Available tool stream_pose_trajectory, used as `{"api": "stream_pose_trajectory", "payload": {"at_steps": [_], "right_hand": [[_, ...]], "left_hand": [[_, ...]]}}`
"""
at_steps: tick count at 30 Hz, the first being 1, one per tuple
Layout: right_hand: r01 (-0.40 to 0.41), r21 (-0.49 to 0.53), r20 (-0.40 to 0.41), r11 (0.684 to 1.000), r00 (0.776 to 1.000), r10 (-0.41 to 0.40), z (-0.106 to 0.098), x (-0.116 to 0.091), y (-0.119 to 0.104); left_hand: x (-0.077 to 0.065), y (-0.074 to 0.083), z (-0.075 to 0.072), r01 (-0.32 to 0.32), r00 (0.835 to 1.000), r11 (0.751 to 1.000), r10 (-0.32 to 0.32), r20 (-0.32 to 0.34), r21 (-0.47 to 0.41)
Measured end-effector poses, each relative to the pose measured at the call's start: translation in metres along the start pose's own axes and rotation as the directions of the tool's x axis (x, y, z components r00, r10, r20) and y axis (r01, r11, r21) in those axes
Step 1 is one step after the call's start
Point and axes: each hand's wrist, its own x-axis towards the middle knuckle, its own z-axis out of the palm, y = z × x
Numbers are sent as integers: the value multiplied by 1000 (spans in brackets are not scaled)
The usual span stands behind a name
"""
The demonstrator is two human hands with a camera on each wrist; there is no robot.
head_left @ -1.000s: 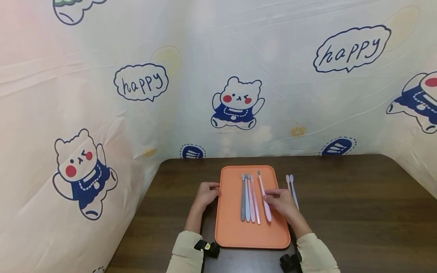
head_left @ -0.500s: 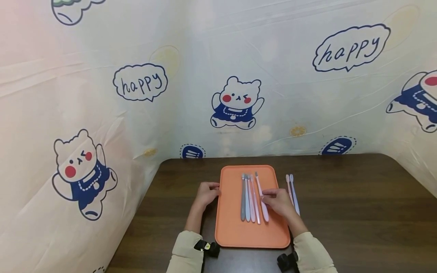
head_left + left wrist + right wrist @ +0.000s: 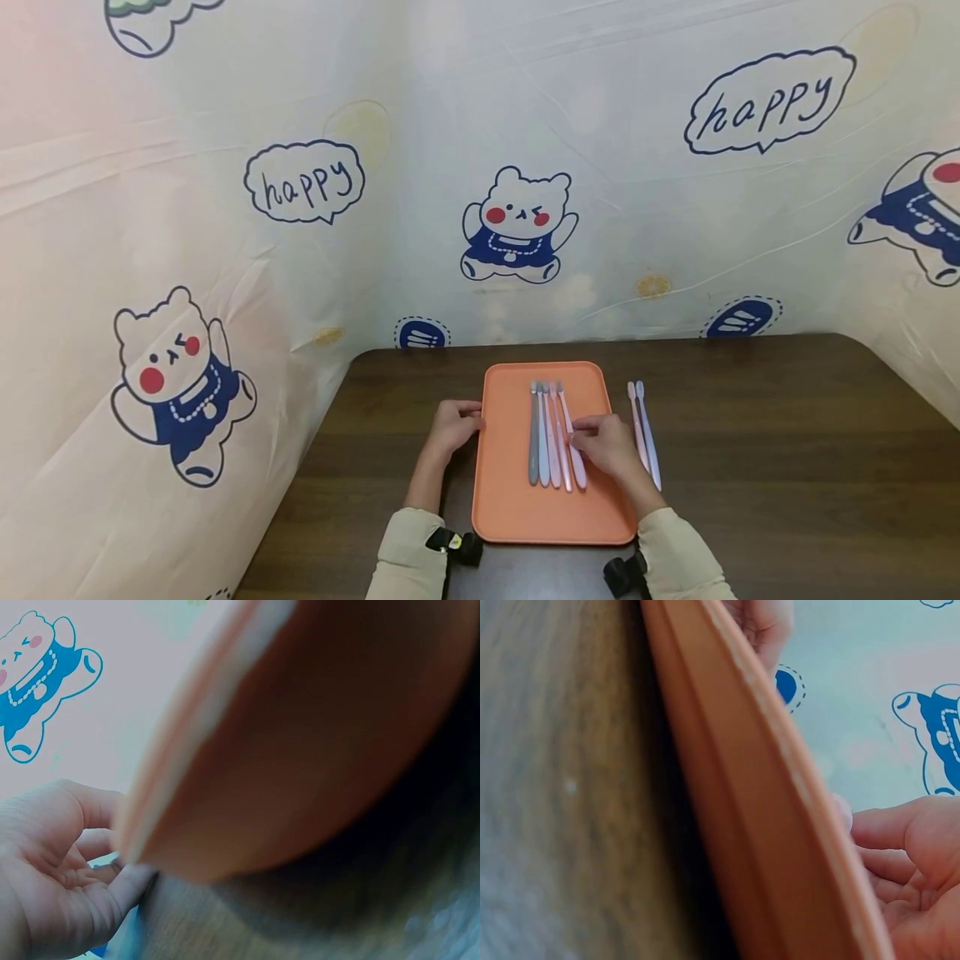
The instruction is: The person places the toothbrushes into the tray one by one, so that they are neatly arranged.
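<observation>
Cream sleeves (image 3: 408, 554) lead to the left hand (image 3: 453, 427), its fingers pinching the left rim of the orange tray (image 3: 555, 521), probably to steady it, and the right hand (image 3: 609, 446), its fingers grasping a pink toothbrush (image 3: 579, 473) on the tray, seemingly to align it beside four other toothbrushes (image 3: 552, 450). Two more toothbrushes (image 3: 649, 437) lie rightward on the table (image 3: 787, 433); behind hangs a printed curtain (image 3: 660, 208).

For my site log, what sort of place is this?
Probably a makeshift indoor work booth: cartoon-printed sheeting rises behind a dark wood-look table, which bears an orange tray of toothbrushes.
</observation>
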Motion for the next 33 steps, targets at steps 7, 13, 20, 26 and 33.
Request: {"api": "stream_pose_trajectory", "payload": {"at_steps": [7, 13, 20, 26, 33], "right_hand": [[-9, -33, -4, 999, 1000, 8, 1, -1, -1], [-9, -15, 8, 1000, 1000, 9, 3, 0, -2], [-1, -4, 14, 1000, 1000, 1, 5, 0, -5], [-6, 4, 10, 1000, 1000, 6, 6, 1, -5], [-2, -18, 16, 1000, 1000, 2, 7, 2, -3]], "left_hand": [[1, -1, 1, -6, 1000, 1000, 6, 3, 9], [-1, -1, 0, -2, 1000, 1000, 2, 4, 12], [-1, 1, 0, -9, 1000, 1000, 9, 2, 5], [-1, 2, 1, -6, 1000, 1000, 6, -7, 12], [-1, 2, 0, -14, 1000, 1000, 14, -1, 7]]}}
